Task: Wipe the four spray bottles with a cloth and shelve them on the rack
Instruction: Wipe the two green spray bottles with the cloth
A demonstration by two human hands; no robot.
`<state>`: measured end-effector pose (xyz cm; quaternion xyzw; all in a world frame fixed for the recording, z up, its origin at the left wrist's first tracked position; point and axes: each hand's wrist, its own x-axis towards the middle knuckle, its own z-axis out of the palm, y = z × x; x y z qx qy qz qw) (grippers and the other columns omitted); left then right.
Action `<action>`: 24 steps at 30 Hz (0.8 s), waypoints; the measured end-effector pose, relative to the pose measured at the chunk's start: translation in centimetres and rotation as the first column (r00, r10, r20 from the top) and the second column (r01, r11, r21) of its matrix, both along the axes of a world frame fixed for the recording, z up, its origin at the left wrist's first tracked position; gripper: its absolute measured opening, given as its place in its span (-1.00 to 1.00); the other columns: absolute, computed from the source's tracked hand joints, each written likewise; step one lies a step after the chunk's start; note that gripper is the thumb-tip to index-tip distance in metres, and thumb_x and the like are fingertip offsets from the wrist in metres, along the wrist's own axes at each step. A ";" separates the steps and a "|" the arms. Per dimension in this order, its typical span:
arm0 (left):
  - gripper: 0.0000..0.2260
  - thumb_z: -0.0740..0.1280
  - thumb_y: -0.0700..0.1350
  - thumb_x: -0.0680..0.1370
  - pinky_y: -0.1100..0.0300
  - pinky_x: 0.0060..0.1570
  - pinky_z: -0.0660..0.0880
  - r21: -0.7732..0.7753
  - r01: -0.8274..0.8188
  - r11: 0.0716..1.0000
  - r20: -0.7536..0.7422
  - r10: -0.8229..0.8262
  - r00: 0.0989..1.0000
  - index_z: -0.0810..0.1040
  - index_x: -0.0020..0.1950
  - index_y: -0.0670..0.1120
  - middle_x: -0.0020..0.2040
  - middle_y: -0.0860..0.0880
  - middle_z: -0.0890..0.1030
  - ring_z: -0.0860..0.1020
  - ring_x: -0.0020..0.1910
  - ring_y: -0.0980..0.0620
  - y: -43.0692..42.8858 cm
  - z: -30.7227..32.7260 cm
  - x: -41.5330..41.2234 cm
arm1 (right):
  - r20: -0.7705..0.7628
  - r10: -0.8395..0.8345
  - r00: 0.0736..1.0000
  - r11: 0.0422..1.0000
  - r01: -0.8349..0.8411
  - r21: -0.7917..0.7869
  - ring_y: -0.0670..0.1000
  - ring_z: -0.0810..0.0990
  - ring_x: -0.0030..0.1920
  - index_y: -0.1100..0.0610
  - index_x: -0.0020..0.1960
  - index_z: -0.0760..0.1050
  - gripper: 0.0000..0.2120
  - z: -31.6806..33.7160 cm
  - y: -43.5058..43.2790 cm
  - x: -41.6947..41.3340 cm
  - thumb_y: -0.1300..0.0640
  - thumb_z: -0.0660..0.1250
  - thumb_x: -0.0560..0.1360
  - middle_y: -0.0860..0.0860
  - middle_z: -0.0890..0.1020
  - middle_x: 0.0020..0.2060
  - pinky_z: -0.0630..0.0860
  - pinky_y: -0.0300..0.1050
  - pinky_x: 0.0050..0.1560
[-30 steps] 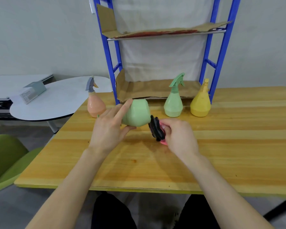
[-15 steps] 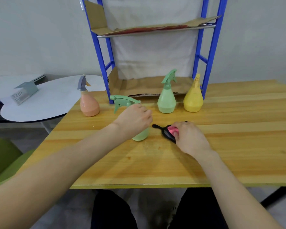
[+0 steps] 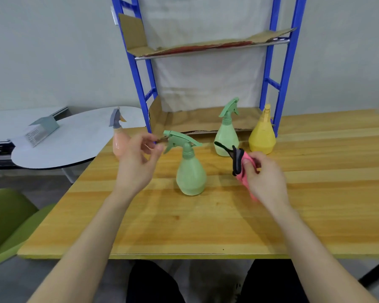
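Wooden table (image 3: 315, 193) bears all four bottles (image 3: 190, 178), seemingly none on the rack (image 3: 290, 62); your left hand (image 3: 136, 165) is loosely open, right hand (image 3: 265, 180) grips the cloth (image 3: 242, 179)

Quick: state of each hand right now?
Left hand: open, fingers loosely curled, holding nothing.
Right hand: closed, gripping the cloth.

Wooden table (image 3: 206, 226), pale plank top. A blue rack (image 3: 290, 62) stood on it at the back, with a cardboard sheet (image 3: 195, 122) lining its lowest level. Four spray bottles stood upright on the wood: a peach bottle (image 3: 118, 142) near the left edge, a green bottle (image 3: 190, 176) mid-table, and a second green bottle (image 3: 227, 138) and a yellow bottle (image 3: 262, 137) side by side just in front of the rack.
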<state>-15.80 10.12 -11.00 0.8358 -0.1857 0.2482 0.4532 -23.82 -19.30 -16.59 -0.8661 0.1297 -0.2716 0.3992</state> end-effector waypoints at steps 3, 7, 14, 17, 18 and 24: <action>-0.77 0.36 -0.01 0.72 0.08 0.08 0.65 0.048 0.163 0.985 -0.219 -0.149 0.964 0.61 0.38 0.09 0.18 0.20 0.71 0.67 0.13 0.22 0.2 -1.8 2.3 | 0.084 0.066 0.994 0.993 -0.074 0.092 -0.20 0.73 -0.14 -0.13 0.14 0.54 -0.88 1.5 1.1 0.8 -0.09 0.24 0.73 -0.12 0.74 -0.15 0.66 -0.05 -0.16; -0.85 0.37 -0.12 0.72 0.07 -0.08 0.69 -0.007 0.197 0.980 -0.212 -0.194 0.958 0.75 0.13 -0.02 -0.12 0.07 0.77 0.70 -0.14 0.16 -1.7 -1.2 2.8 | 0.214 0.090 0.973 0.984 -0.120 0.130 -0.36 0.62 -0.29 0.10 0.13 0.50 -0.88 4.2 2.6 1.4 0.13 0.20 0.77 -0.14 0.66 -0.24 0.43 -0.41 -0.29; -0.85 0.41 -0.07 0.69 0.18 -0.23 0.53 0.140 0.281 0.950 -0.138 -0.262 0.955 0.79 0.04 0.00 -0.37 0.09 0.59 0.52 -0.38 0.15 -5.1 0.6 3.1 | 0.117 0.336 0.935 0.935 -0.317 -0.157 -0.13 0.72 -0.09 0.01 0.41 0.39 -0.73 7.8 4.9 4.3 -0.04 0.05 0.80 -0.10 0.70 -0.06 0.66 -0.01 -0.05; -0.86 0.43 -0.08 0.68 0.27 -0.26 0.51 0.164 0.260 0.952 -0.103 -0.245 0.964 0.80 0.08 0.03 -0.37 0.19 0.61 0.60 -0.36 0.12 -5.5 0.8 2.9 | 0.060 0.427 0.902 0.893 -0.409 -0.189 -0.07 0.63 0.22 -0.07 0.56 0.38 -0.63 7.1 4.5 3.7 0.03 0.18 0.77 -0.12 0.65 0.26 0.56 -0.05 0.21; -0.86 0.43 -0.08 0.67 0.30 -0.28 0.50 0.165 0.261 0.951 -0.099 -0.248 0.964 0.81 0.09 0.04 -0.37 0.21 0.61 0.62 -0.35 0.09 -5.6 0.8 2.7 | 0.077 0.427 0.901 0.896 -0.410 -0.171 -0.05 0.62 0.24 -0.07 0.56 0.40 -0.60 6.7 4.0 3.7 0.08 0.27 0.73 -0.12 0.65 0.27 0.55 -0.05 0.23; -0.88 0.45 -0.09 0.66 0.29 -0.29 0.49 0.165 0.258 0.952 -0.065 -0.251 0.966 0.81 0.08 0.02 -0.30 0.06 0.67 0.63 -0.39 0.05 -6.5 0.7 2.5 | 0.126 0.251 0.960 0.954 -0.223 -0.201 0.04 0.60 -0.20 0.09 0.17 0.53 -0.74 3.8 2.3 4.4 -0.10 0.29 0.69 -0.02 0.65 -0.16 0.48 0.00 -0.18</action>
